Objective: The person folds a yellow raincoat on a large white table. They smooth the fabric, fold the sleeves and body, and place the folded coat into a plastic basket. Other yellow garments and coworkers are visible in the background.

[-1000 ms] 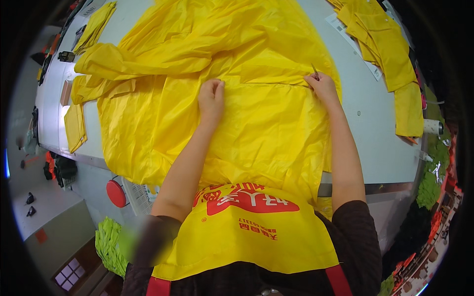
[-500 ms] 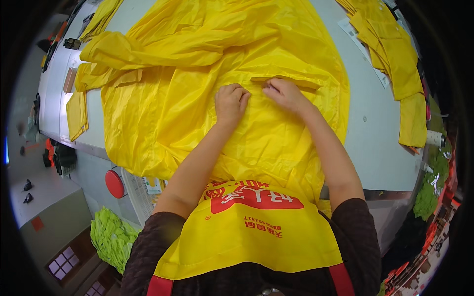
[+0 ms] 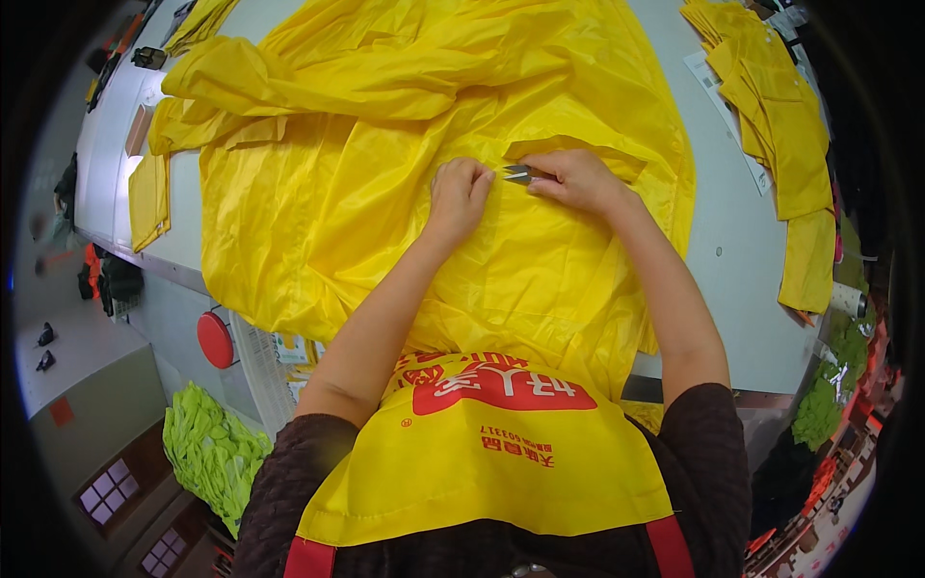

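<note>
A large yellow garment (image 3: 347, 222) of thin shiny cloth lies rumpled across the table in front of me. In my right hand (image 3: 584, 181) is a small pair of thread snips (image 3: 520, 174), the two blades pointing left and slightly apart. The hand lies just below a pocket-like opening (image 3: 602, 154) in the cloth. Close to the blade tips, my left hand (image 3: 460, 197) is closed in a pinch over the garment. What its fingers hold, perhaps a thread or a bit of cloth, is too small to make out.
The pale table (image 3: 718, 231) extends on both sides of the garment. Folded yellow pieces (image 3: 776, 120) are stacked at its right, more (image 3: 149, 202) at its left. A red round stool seat (image 3: 215, 342) and bright green cloth (image 3: 217, 453) are at lower left. I wear a yellow apron (image 3: 491, 482).
The snips now show their blades out of my right hand, pointing toward my left fingers. The pocket-like opening gapes wider. My left hand stays pinched in nearly the same place.
</note>
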Demonstrator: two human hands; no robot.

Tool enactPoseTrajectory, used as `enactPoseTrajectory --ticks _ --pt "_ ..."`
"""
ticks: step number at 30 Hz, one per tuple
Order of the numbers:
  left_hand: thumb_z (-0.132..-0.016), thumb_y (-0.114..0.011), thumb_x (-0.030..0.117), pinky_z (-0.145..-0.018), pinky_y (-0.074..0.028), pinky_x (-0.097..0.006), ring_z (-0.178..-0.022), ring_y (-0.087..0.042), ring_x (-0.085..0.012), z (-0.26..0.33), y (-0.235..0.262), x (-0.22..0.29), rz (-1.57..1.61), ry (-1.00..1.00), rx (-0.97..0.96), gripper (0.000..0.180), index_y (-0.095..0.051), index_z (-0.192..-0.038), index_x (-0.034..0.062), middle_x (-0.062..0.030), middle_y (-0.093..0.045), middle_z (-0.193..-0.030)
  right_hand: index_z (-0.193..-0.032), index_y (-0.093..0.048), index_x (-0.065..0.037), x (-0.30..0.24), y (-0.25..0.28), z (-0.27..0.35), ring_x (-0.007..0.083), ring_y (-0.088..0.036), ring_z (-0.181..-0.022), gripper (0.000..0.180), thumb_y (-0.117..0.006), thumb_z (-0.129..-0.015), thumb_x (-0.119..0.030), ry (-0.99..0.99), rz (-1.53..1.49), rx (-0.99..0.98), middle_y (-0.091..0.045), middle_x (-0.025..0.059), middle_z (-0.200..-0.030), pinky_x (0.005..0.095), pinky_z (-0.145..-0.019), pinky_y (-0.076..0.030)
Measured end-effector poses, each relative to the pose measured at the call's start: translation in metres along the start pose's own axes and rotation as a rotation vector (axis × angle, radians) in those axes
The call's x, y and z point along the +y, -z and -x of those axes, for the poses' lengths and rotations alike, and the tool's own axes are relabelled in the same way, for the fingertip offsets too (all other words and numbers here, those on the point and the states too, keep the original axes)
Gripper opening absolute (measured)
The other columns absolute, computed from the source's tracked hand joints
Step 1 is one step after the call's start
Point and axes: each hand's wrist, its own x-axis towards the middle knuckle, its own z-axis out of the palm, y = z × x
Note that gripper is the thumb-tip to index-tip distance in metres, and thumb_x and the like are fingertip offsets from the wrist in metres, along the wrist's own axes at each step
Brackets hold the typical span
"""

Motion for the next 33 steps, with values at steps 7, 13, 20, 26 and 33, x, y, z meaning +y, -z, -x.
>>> enactPoseTrajectory --ticks 7,13,20,26,33 --pt "-0.083 -0.056 0.016 -0.070 -0.038 -0.036 -0.077 -0.049 -0.0291 -0.001 0.000 0.002 -0.009 -0.011 -0.017 0.015 -0.054 -0.078 0.0017 -0.0128 -0.054 -0.078 -0.095 -0.060 -0.012 0.003 -0.009 -0.003 0.0329 -0.058 -0.074 0.022 -0.057 -0.080 -0.028 0.047 0.094 0.090 -0.061 0.0136 -0.079 0.0412 -0.063 -0.045" --pt "-0.086 -0.053 0.021 -0.064 -0.040 -0.032 -0.071 -0.049 -0.0195 0.001 0.006 -0.003 0.202 0.082 -0.022 0.017 -0.053 -0.082 0.0043 -0.0077 -0.053 -0.076 -0.093 -0.061 -0.009 0.008 -0.013 -0.005 0.0231 -0.058 -0.066 0.019 -0.055 -0.084 -0.025 -0.074 -0.207 0.179 -0.060 0.0100 -0.072 0.0323 -0.060 -0.045" --pt "-0.094 -0.044 0.019 -0.047 -0.031 -0.022 -0.047 -0.031 -0.0056 0.078 0.176 0.034 0.885 0.741 -0.134 0.008 -0.047 -0.092 0.0118 0.0052 -0.033 -0.056 -0.108 -0.058 -0.003 0.022 0.016 0.021 0.0055 -0.047 -0.065 0.030 -0.056 -0.087 -0.024 -0.342 -0.646 0.348 -0.053 -0.0037 -0.077 0.0197 -0.061 -0.040" --pt "-0.072 -0.068 0.010 -0.090 -0.041 -0.041 -0.115 -0.045 -0.0286 0.286 0.373 -0.100 -0.480 0.807 -0.315 0.066 -0.036 -0.130 0.0052 -0.0196 -0.045 -0.124 -0.111 -0.057 -0.002 0.060 0.051 0.087 0.0043 -0.048 -0.068 0.033 -0.057 -0.086 -0.024 -0.468 -0.666 0.495 -0.055 -0.0024 -0.079 0.0181 -0.060 -0.039" --pt "-0.075 -0.066 0.012 -0.097 -0.035 -0.043 -0.118 -0.041 -0.0367 0.219 0.282 -0.072 -0.785 0.472 0.283 0.048 -0.049 -0.117 -0.0037 -0.0222 -0.048 -0.122 -0.113 -0.055 -0.001 0.101 0.064 0.202 0.0211 -0.057 -0.080 0.039 -0.057 -0.084 -0.027 -0.891 0.128 0.831 -0.060 0.0088 -0.090 0.0317 -0.072 -0.044"
